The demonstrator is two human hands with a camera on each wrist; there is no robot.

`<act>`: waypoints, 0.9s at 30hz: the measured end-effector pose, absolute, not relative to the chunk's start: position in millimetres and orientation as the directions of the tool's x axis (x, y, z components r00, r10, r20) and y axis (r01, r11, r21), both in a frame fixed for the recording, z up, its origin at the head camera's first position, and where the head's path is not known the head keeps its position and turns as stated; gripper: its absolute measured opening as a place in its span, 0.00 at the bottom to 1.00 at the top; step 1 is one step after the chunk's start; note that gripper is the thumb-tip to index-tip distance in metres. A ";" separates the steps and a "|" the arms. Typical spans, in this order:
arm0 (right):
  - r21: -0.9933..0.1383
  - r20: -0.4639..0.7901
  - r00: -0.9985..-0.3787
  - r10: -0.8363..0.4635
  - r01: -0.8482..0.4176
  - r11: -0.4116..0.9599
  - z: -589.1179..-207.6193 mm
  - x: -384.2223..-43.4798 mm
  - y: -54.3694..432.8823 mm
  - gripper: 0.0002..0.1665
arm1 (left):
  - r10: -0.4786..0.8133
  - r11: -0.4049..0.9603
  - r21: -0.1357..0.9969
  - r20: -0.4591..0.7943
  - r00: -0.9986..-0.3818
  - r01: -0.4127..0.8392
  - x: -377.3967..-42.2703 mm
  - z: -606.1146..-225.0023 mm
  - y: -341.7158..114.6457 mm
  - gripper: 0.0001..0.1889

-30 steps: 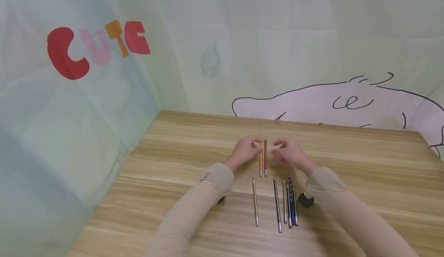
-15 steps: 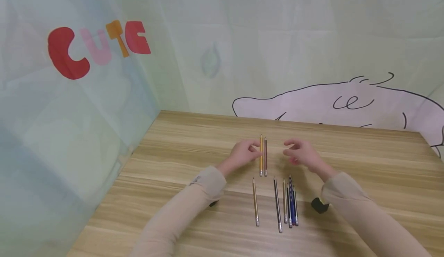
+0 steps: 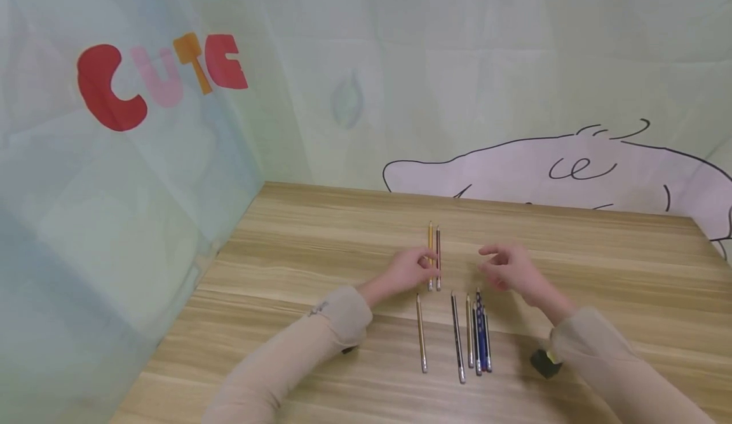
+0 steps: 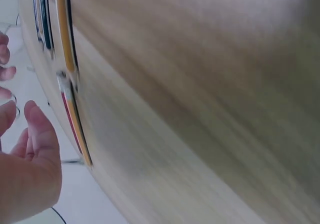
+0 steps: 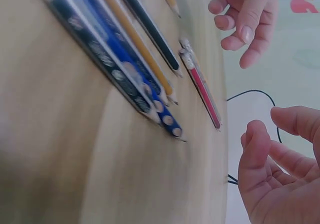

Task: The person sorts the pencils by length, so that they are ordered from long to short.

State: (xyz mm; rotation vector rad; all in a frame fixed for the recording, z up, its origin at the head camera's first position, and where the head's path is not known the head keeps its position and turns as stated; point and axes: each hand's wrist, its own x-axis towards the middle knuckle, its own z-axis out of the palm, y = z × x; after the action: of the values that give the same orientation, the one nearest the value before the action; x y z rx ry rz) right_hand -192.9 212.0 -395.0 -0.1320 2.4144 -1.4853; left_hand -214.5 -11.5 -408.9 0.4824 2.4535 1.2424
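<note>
Head view: left hand (image 3: 413, 270), fingers loosely curled, touches the yellow pencil (image 3: 430, 246); right hand (image 3: 508, 266) hovers relaxed, empty. Right wrist view alone shows dotted blue pencils (image 5: 125, 74) on the surface (image 3: 320, 246).

A light wooden table with streaked grain (image 3: 320, 233) fills the lower part of the head view. Behind its far edge hangs a pale green cloth backdrop (image 3: 434, 61) bearing a black line drawing of a cartoon figure (image 3: 572, 170). Left of the table the cloth shows the cut-out letters CUTE in red, pink and orange (image 3: 162, 77). Near the table's front edge lies a lone tan pencil (image 3: 420, 334). Just to its right is a thin black pencil (image 3: 456, 338), then a tight bunch of blue and dark patterned pencils (image 3: 479, 338). A small black object (image 3: 543, 362) sits on the table right of that bunch.
</note>
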 end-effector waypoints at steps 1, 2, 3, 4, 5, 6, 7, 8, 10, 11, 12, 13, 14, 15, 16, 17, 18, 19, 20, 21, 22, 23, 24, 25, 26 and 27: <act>-0.885 -0.205 -0.950 -0.237 0.077 0.460 -396.3 -190.8 212.2 0.26 | 0.457 0.558 0.816 -0.151 -0.877 0.150 -212.0 -409.4 -9.9 0.19; -0.886 -0.198 -0.949 -0.246 0.066 0.458 -397.7 -188.8 212.2 0.26 | 0.465 0.557 0.816 -0.149 -0.873 0.158 -209.5 -410.2 -8.3 0.19; -0.886 -0.198 -0.949 -0.247 0.065 0.460 -399.1 -186.7 212.2 0.26 | 0.471 0.559 0.813 -0.148 -0.869 0.165 -207.0 -411.2 -6.7 0.19; -0.884 -0.200 -0.948 -0.247 0.066 0.463 -400.4 -184.7 212.1 0.26 | 0.478 0.561 0.811 -0.152 -0.865 0.167 -204.5 -412.0 -5.2 0.19; -0.883 -0.204 -0.948 -0.245 0.070 0.465 -401.7 -182.8 211.8 0.26 | 0.482 0.565 0.807 -0.154 -0.863 0.171 -202.3 -412.8 -3.6 0.20; -0.883 -0.207 -0.947 -0.246 0.072 0.465 -402.9 -181.0 211.6 0.26 | 0.484 0.568 0.805 -0.159 -0.860 0.171 -199.9 -413.4 -2.0 0.21; -0.881 -0.209 -0.947 -0.244 0.074 0.466 -403.9 -179.3 211.3 0.26 | 0.485 0.573 0.802 -0.165 -0.859 0.170 -197.7 -414.0 -0.5 0.21; -0.881 -0.211 -0.947 -0.244 0.076 0.467 -404.9 -177.8 211.0 0.26 | 0.486 0.576 0.800 -0.172 -0.857 0.166 -195.7 -415.1 1.0 0.21; -0.881 -0.220 -0.946 -0.239 0.088 0.465 -406.5 -175.0 210.3 0.26 | 0.487 0.577 0.802 -0.189 -0.853 0.152 -192.0 -416.5 3.8 0.22; -0.879 -0.226 -0.945 -0.235 0.094 0.467 -407.1 -173.5 209.9 0.26 | 0.486 0.581 0.800 -0.193 -0.853 0.150 -190.2 -417.5 5.2 0.21; -0.879 -0.225 -0.945 -0.237 0.092 0.468 -407.8 -172.4 209.8 0.26 | 0.485 0.584 0.798 -0.197 -0.852 0.148 -188.3 -418.2 6.5 0.21; -0.880 -0.225 -0.945 -0.239 0.091 0.467 -408.6 -171.1 209.7 0.25 | 0.483 0.591 0.793 -0.201 -0.852 0.147 -186.5 -419.2 7.8 0.21; -0.881 -0.227 -0.943 -0.244 0.092 0.464 -409.4 -169.6 209.6 0.25 | 0.481 0.597 0.788 -0.203 -0.853 0.149 -184.6 -420.2 8.8 0.20; -0.882 -0.230 -0.942 -0.246 0.095 0.461 -410.1 -168.0 209.8 0.25 | 0.477 0.606 0.781 -0.203 -0.855 0.153 -182.6 -420.7 9.9 0.20; -0.882 -0.234 -0.940 -0.250 0.097 0.461 -410.7 -166.4 210.1 0.25 | 0.476 0.617 0.770 -0.199 -0.857 0.164 -180.9 -421.4 10.9 0.19; -0.884 -0.236 -0.938 -0.254 0.099 0.456 -411.3 -164.6 210.2 0.25 | 0.473 0.628 0.759 -0.197 -0.859 0.172 -179.0 -421.9 11.8 0.19; -0.886 -0.233 -0.937 -0.261 0.094 0.453 -412.0 -162.9 210.4 0.25 | 0.473 0.634 0.752 -0.196 -0.859 0.178 -177.2 -422.3 12.6 0.19; -0.887 -0.236 -0.935 -0.263 0.098 0.451 -412.7 -161.1 210.5 0.25 | 0.473 0.641 0.745 -0.195 -0.859 0.184 -175.5 -422.7 13.4 0.19; -0.889 -0.238 -0.934 -0.266 0.099 0.447 -413.1 -159.1 210.5 0.25 | 0.472 0.646 0.740 -0.195 -0.860 0.187 -173.9 -423.0 14.1 0.19; -0.889 -0.239 -0.934 -0.265 0.101 0.446 -413.7 -157.4 210.4 0.25 | 0.471 0.651 0.735 -0.193 -0.861 0.191 -172.3 -423.0 14.7 0.19; -0.889 -0.241 -0.934 -0.265 0.103 0.447 -414.4 -155.8 210.2 0.25 | 0.468 0.654 0.732 -0.194 -0.862 0.191 -170.9 -423.2 15.2 0.19; -0.886 -0.247 -0.933 -0.260 0.110 0.450 -415.0 -154.3 209.9 0.25 | 0.463 0.658 0.729 -0.195 -0.865 0.188 -169.4 -423.3 15.7 0.19; -0.884 -0.252 -0.933 -0.258 0.113 0.453 -415.9 -153.1 209.7 0.25 | 0.460 0.657 0.731 -0.194 -0.866 0.185 -167.8 -423.0 16.2 0.19; -0.885 -0.259 -0.931 -0.257 0.122 0.448 -416.7 -151.9 209.4 0.26 | 0.454 0.660 0.729 -0.196 -0.869 0.180 -166.4 -423.0 16.7 0.19; -0.885 -0.268 -0.930 -0.251 0.134 0.447 -417.5 -150.8 209.0 0.26 | 0.446 0.664 0.727 -0.197 -0.873 0.175 -164.9 -423.1 17.2 0.19; -0.883 -0.276 -0.928 -0.249 0.142 0.446 -418.4 -150.0 208.9 0.26 | 0.437 0.669 0.724 -0.201 -0.877 0.168 -163.4 -423.3 17.8 0.19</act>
State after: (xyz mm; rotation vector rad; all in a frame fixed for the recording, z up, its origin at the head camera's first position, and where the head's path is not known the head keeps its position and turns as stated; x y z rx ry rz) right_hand -150.0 208.9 -418.4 -0.0907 2.3364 -1.4787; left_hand -163.4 17.8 -423.3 0.4768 2.5262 1.0450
